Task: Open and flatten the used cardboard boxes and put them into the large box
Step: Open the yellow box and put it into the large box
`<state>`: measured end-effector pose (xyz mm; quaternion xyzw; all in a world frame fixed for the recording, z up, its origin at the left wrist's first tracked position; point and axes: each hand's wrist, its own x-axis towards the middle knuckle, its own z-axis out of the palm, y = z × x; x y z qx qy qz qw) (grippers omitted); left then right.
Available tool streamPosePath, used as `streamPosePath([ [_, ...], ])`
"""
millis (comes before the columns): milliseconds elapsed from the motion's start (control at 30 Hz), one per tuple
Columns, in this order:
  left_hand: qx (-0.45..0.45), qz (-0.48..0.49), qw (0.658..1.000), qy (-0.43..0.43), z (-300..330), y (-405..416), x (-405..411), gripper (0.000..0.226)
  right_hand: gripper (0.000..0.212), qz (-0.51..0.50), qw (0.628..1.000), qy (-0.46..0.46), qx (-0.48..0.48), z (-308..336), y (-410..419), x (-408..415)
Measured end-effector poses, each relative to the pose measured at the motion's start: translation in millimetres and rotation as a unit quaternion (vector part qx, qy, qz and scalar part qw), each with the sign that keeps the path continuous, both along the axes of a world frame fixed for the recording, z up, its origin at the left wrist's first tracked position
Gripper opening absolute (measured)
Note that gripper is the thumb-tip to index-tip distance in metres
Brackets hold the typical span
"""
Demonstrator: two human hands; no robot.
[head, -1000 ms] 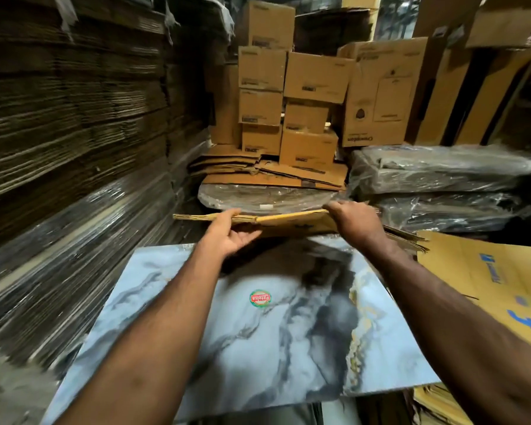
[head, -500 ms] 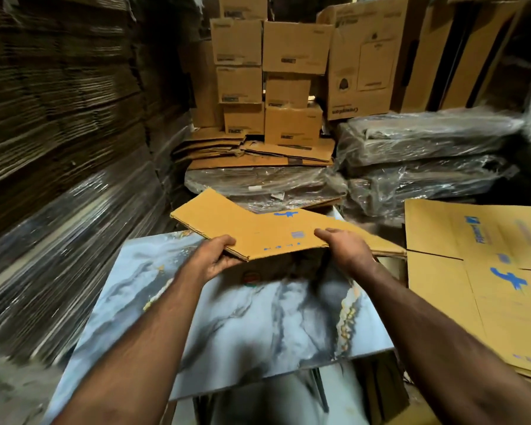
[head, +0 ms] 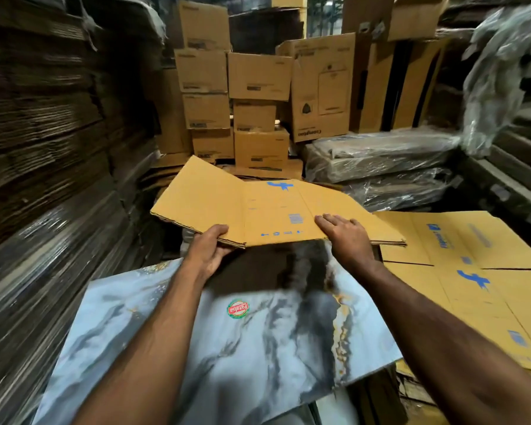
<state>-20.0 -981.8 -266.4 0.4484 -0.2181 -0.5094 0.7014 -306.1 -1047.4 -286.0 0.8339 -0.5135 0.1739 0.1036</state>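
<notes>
Both hands are holding a flattened cardboard box [head: 258, 207] in the air above a marbled blue-grey sheet [head: 227, 348], so this piece is judged to be already opened and pressed flat and now on its way to be put down. The left hand [head: 207, 251] is gripping the near edge, thumb on top and fingers curled underneath; the right hand [head: 345, 237] is lying over the top face with its fingers fairly straight, while the thumb is hidden, so whether it is pinching the edge cannot be told. To the right, a stack of flattened boxes [head: 478, 271] of the same yellow board is lying just beside the held one — some of the work is evidently done. The large box itself cannot be picked out with any certainty, so it is unclear how much has actually gone into it. Behind, a pile of assembled brown cartons [head: 258, 78] is standing, suggesting plenty may be left, though whether these belong to the job is unclear. As for writing, the held box is carrying a blue logo and small blue handling marks, too small to read; the stack is showing the same blue logo and blurred lettering. A tall carton [head: 322, 87] is bearing the word "Crompton" upside down, and a round red-and-green sticker [head: 238, 308] on the marbled sheet is illegible.
</notes>
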Motion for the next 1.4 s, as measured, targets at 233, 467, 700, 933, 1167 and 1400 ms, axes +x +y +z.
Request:
streamPosePath([
  [233,-0.046,-0.057,0.997,0.022,22,-63,-62,0.014,0.052,-0.034,0.994,-0.036,-0.092,26,-42,-72],
  [467,-0.075,-0.135,0.988,0.027,42,-142,-214,0.013,0.063,-0.102,0.979,-0.043,-0.171,37,-89,-227],
  [700,-0.035,-0.188,0.981,0.019,28,-192,-378,0.01,0.056,-0.15,0.979,-0.029,-0.137,26,-111,-388],
  [933,0.217,-0.306,0.927,0.009,-72,-203,-469,0.006,0.058,-0.174,0.965,0.13,0.148,-53,-111,-505],
  [1167,0.305,-0.304,0.902,0.04,-130,-203,-517,0.014,0.056,-0.123,0.945,0.149,0.263,-109,-100,-504],
  [1400,0.286,-0.224,0.93,0.06,-116,-213,-536,0.023,0.05,-0.141,0.957,0.108,0.229,-111,-125,-504],
])
